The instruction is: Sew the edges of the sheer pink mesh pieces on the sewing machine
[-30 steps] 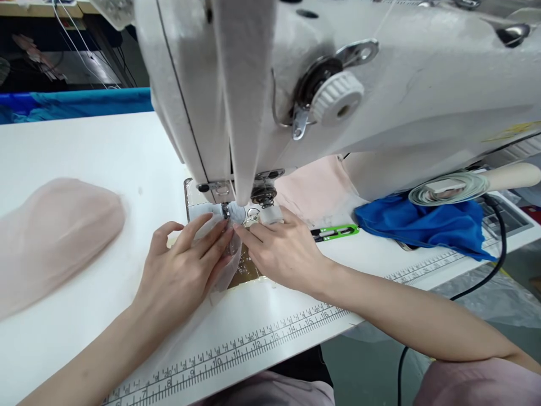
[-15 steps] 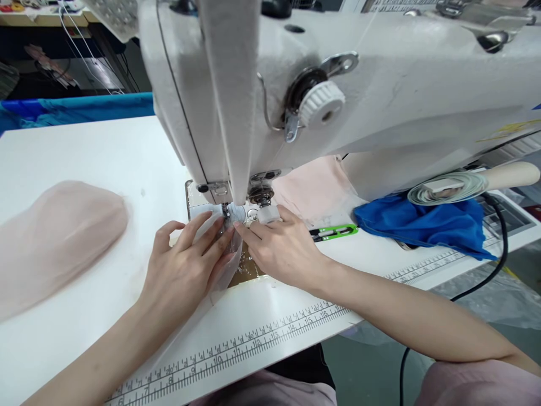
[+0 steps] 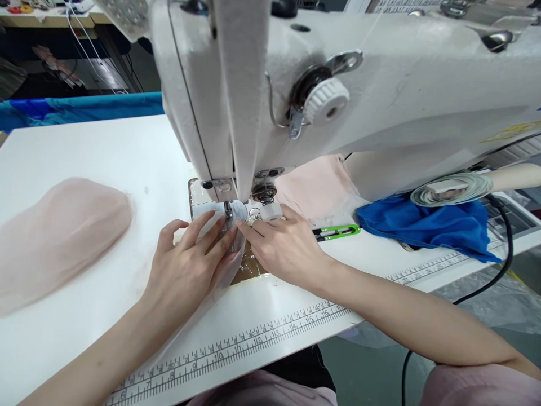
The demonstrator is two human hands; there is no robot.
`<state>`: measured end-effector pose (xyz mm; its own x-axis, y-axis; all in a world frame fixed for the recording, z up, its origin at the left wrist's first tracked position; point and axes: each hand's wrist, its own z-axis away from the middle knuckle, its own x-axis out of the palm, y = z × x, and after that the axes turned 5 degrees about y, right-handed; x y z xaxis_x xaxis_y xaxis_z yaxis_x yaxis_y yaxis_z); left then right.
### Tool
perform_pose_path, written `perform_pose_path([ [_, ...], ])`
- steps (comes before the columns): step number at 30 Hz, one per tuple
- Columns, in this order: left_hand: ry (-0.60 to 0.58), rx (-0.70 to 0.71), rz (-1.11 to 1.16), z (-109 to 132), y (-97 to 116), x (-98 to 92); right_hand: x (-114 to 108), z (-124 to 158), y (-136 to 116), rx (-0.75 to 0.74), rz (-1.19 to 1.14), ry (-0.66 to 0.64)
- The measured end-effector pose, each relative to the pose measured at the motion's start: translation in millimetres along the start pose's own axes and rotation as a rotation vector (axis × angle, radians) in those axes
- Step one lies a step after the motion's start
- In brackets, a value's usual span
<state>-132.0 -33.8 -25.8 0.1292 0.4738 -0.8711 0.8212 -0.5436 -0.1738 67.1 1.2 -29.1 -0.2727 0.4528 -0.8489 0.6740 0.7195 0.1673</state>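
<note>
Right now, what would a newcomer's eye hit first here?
The big white sewing machine, filling the top centre and right. Below its head, the left hand and right hand come close together, with sheer pale fabric by the left fingers. At the right, the bright blue cloth stands out, next to green snips.

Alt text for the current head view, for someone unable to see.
A person's left hand rests on sheer fabric under a sewing machine, the right hand beside it. Green snips and blue cloth lie right, pale pink fabric left.
</note>
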Motion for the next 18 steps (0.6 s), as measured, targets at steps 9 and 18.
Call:
perform_pose_path([
  [9, 0.052, 0.025, -0.019, -4.0, -4.1, 3.3, -0.7, -1.9, 0.1, 0.011, 0.016, -0.030],
  [18, 0.076, 0.029, 0.030, -4.5, -6.7, 1.5, 0.3, -3.4, 3.2, 0.018, -0.035, -0.019],
])
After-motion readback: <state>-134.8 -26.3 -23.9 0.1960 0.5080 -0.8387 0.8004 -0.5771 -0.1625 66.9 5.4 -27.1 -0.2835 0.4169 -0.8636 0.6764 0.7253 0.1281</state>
